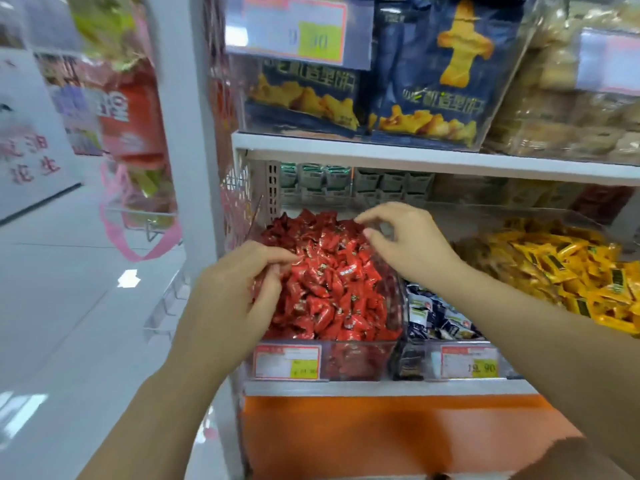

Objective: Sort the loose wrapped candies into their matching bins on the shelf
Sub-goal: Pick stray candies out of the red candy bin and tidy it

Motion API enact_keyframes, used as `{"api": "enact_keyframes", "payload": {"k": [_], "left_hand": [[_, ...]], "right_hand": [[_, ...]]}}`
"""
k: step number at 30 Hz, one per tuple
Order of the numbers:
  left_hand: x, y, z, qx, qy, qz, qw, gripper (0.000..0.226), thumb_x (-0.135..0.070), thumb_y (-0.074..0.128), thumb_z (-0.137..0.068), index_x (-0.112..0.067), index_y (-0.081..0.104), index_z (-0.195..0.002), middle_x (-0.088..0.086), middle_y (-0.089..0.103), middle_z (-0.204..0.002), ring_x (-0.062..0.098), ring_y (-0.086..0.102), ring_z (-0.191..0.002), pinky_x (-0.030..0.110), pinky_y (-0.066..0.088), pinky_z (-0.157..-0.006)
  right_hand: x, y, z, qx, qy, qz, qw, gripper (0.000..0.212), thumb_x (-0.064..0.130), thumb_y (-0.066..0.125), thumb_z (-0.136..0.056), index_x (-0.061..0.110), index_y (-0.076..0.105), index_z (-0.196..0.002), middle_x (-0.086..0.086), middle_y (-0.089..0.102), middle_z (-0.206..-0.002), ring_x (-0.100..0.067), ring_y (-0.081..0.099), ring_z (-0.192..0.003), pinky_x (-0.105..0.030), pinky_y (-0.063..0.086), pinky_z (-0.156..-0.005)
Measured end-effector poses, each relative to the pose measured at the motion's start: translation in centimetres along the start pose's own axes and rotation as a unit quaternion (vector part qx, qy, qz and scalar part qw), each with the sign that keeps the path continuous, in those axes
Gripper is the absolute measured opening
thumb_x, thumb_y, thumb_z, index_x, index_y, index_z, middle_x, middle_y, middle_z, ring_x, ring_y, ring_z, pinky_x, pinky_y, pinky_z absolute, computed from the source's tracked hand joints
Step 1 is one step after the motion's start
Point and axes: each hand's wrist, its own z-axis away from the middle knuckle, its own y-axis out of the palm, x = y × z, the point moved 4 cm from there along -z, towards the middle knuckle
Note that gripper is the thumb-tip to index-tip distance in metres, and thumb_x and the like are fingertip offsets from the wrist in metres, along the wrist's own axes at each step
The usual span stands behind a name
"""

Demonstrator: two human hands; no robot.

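A clear bin (360, 362) on the lower shelf is heaped with red wrapped candies (332, 271). My left hand (232, 296) is at the pile's left edge, its fingers and thumb curled round a few red candies. My right hand (408, 240) hovers over the back right of the red pile. Its fingers are loosely curled, index and thumb slightly apart, and nothing shows between them. To the right of the red bin stands a bin of dark blue and white wrapped candies (440, 317), partly hidden by my right forearm. Further right lies a heap of yellow wrapped candies (571, 271).
Price tags (287, 362) hang on the bin fronts. The white shelf above (415, 157) carries dark blue snack bags (433, 81) and pale packets. An orange panel (381, 438) runs below the bins. Left of the white upright (194, 133) are the aisle floor and hanging red bags.
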Motion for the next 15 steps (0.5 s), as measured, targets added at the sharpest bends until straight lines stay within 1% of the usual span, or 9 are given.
{"api": "enact_keyframes", "payload": {"k": [1,2,5,7,9,12,15], "left_hand": [[0.3,-0.8,0.3,-0.013,0.000,-0.005,1.000,0.023,-0.006,0.053,-0.085,-0.017,0.070,-0.097,-0.024,0.059,-0.088,-0.013,0.054,-0.086,0.001,0.036,-0.077],[0.7,-1.6,0.6,-0.025,-0.001,-0.011,1.000,0.023,-0.006,0.053,-0.084,-0.017,0.070,-0.096,-0.026,0.058,-0.089,-0.015,0.052,-0.086,0.001,0.036,-0.078],[1.9,-3.8,1.2,-0.056,-0.008,-0.024,0.998,0.023,-0.008,0.051,-0.086,-0.017,0.069,-0.097,-0.021,0.060,-0.088,-0.014,0.053,-0.083,0.003,0.037,-0.076],[2.8,-4.9,1.4,-0.076,-0.020,-0.034,0.996,0.023,-0.005,0.052,-0.085,-0.016,0.069,-0.096,-0.017,0.062,-0.087,-0.009,0.054,-0.082,0.003,0.038,-0.075],[3.5,-5.8,1.4,-0.096,-0.031,-0.042,0.994,0.023,-0.001,0.053,-0.083,-0.014,0.069,-0.095,-0.015,0.063,-0.085,-0.006,0.056,-0.081,0.003,0.038,-0.074],[4.2,-6.5,1.1,-0.114,-0.038,-0.036,0.992,0.022,-0.001,0.054,-0.085,-0.013,0.069,-0.094,-0.013,0.065,-0.084,-0.005,0.057,-0.080,0.004,0.040,-0.074],[4.8,-6.9,0.7,-0.121,-0.042,-0.025,0.991,0.022,-0.002,0.053,-0.086,-0.014,0.069,-0.094,-0.014,0.065,-0.085,-0.007,0.057,-0.080,0.005,0.041,-0.074]], "right_hand": [[1.3,1.1,-0.8,0.014,-0.018,-0.013,1.000,0.024,0.013,0.057,-0.091,0.017,0.068,-0.112,0.002,0.066,-0.114,-0.011,0.055,-0.110,-0.010,0.030,-0.089],[2.5,2.2,-1.7,0.035,-0.033,-0.024,0.999,0.024,0.013,0.057,-0.091,0.017,0.068,-0.112,0.002,0.066,-0.114,-0.011,0.057,-0.109,-0.008,0.031,-0.089],[5.1,6.3,-4.2,0.125,-0.070,-0.009,0.990,0.026,0.015,0.055,-0.092,0.018,0.067,-0.115,0.000,0.066,-0.118,-0.015,0.058,-0.111,-0.018,0.036,-0.095],[6.1,8.6,-5.7,0.174,-0.080,0.012,0.981,0.028,0.013,0.053,-0.093,0.015,0.066,-0.117,-0.002,0.065,-0.121,-0.017,0.057,-0.113,-0.018,0.035,-0.094],[6.5,10.6,-7.2,0.208,-0.083,0.034,0.974,0.029,0.012,0.050,-0.094,0.012,0.065,-0.119,-0.004,0.063,-0.124,-0.019,0.056,-0.116,-0.017,0.033,-0.096],[6.2,13.2,-8.9,0.254,-0.070,0.087,0.961,0.031,0.014,0.048,-0.094,0.014,0.064,-0.120,-0.005,0.059,-0.129,-0.022,0.053,-0.119,-0.023,0.035,-0.099],[5.6,15.3,-10.1,0.296,-0.065,0.132,0.944,0.031,0.013,0.045,-0.094,0.008,0.065,-0.116,-0.009,0.061,-0.125,-0.026,0.054,-0.115,-0.028,0.040,-0.098]]}}
